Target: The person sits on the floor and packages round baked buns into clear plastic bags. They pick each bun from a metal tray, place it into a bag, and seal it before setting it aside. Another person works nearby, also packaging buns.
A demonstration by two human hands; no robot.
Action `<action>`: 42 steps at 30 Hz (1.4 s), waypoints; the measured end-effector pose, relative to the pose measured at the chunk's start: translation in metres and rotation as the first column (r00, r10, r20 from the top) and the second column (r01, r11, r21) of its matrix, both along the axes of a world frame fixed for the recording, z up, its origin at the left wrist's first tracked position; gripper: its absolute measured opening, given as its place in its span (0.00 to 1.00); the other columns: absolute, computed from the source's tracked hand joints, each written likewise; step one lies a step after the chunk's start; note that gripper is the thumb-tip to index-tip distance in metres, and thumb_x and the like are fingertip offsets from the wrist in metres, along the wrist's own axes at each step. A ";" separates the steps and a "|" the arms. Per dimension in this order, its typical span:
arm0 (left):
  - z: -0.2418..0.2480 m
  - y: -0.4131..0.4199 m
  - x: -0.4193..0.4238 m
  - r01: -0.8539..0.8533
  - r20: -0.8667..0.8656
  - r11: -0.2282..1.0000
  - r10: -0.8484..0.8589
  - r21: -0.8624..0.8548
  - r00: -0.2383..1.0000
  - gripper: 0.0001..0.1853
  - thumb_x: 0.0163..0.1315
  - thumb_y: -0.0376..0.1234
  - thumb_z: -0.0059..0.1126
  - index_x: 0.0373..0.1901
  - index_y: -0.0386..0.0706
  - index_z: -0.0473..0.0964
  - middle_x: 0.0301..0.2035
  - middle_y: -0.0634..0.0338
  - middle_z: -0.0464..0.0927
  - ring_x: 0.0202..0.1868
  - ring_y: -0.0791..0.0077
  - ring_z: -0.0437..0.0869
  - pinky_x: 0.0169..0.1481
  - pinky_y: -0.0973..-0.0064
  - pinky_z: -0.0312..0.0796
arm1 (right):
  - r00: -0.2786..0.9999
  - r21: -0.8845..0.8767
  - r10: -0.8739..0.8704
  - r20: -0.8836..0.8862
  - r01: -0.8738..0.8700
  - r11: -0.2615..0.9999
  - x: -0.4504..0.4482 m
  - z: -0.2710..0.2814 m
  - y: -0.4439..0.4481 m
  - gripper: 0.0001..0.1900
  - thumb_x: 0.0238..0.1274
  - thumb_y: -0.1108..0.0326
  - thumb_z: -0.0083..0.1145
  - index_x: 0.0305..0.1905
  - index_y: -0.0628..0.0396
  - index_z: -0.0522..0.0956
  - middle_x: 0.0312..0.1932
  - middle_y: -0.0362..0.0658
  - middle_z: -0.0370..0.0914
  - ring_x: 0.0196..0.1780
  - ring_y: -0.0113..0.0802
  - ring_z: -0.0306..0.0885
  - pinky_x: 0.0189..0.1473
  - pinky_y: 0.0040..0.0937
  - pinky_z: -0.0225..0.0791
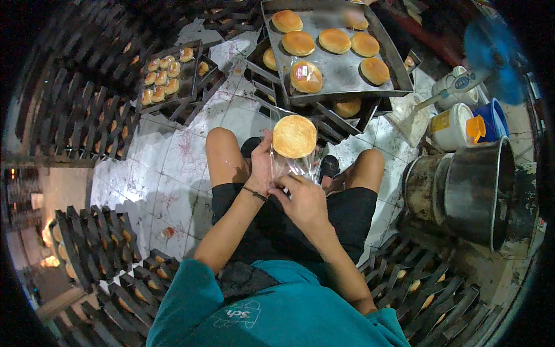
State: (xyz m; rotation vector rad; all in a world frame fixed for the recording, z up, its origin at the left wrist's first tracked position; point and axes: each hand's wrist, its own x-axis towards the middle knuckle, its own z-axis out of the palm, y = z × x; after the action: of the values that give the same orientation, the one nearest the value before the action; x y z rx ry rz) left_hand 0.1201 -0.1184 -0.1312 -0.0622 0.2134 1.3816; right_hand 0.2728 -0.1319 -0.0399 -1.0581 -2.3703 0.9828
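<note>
A round golden bread bun [294,136] sits inside a clear plastic bag [291,166], held up between my knees. My left hand [261,160] supports the bag along its left side, the palm partly behind it. At the bag's lower end, my right hand [302,200] pinches the gathered plastic with thumb and fingers. Just ahead is a metal baking tray [340,76] with several loose round buns [334,40]. One bagged bun [306,76] with a printed label lies at that tray's near left corner.
More trays are stacked under the big one. A smaller tray [190,82] of packed small buns stands at left. Tray stacks [97,247] surround me on both sides. To the right are a blue fan [494,60], white buckets [451,126] and a large metal pot [472,191].
</note>
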 end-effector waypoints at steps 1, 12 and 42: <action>0.000 0.001 -0.001 0.004 0.106 1.000 -0.003 -0.008 0.994 0.42 0.72 0.62 0.40 0.78 0.44 0.55 0.72 0.43 0.62 0.72 0.38 0.65 0.73 0.34 0.60 | 0.988 -0.195 0.148 -0.045 -0.154 0.969 0.005 0.002 0.000 0.08 0.61 0.64 0.66 0.40 0.56 0.84 0.37 0.48 0.84 0.40 0.48 0.83 0.43 0.42 0.76; 0.054 -0.044 0.055 0.429 -0.082 0.903 -0.426 0.025 0.901 0.42 0.74 0.56 0.46 0.78 0.39 0.51 0.72 0.44 0.62 0.73 0.48 0.65 0.72 0.44 0.63 | 0.815 -0.564 -0.457 -0.356 0.203 0.800 0.129 -0.017 0.025 0.47 0.55 0.62 0.76 0.75 0.62 0.59 0.71 0.52 0.66 0.73 0.43 0.67 0.71 0.39 0.64; 0.045 0.064 0.132 0.101 -0.971 0.967 0.237 0.235 -0.008 0.07 0.65 0.29 0.64 0.38 0.32 0.84 0.35 0.55 0.88 0.40 0.76 0.87 0.49 0.75 0.77 | 0.607 -0.196 -0.668 -0.432 0.659 0.726 0.200 -0.035 0.059 0.10 0.71 0.69 0.59 0.42 0.63 0.87 0.47 0.53 0.87 0.53 0.41 0.86 0.57 0.35 0.75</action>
State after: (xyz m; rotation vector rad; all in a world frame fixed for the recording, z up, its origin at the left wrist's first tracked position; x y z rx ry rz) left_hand 0.2525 -0.0546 -0.0861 1.2880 1.3266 1.2723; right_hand 0.4730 -0.0734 -0.0753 -1.3658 -1.3738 0.8324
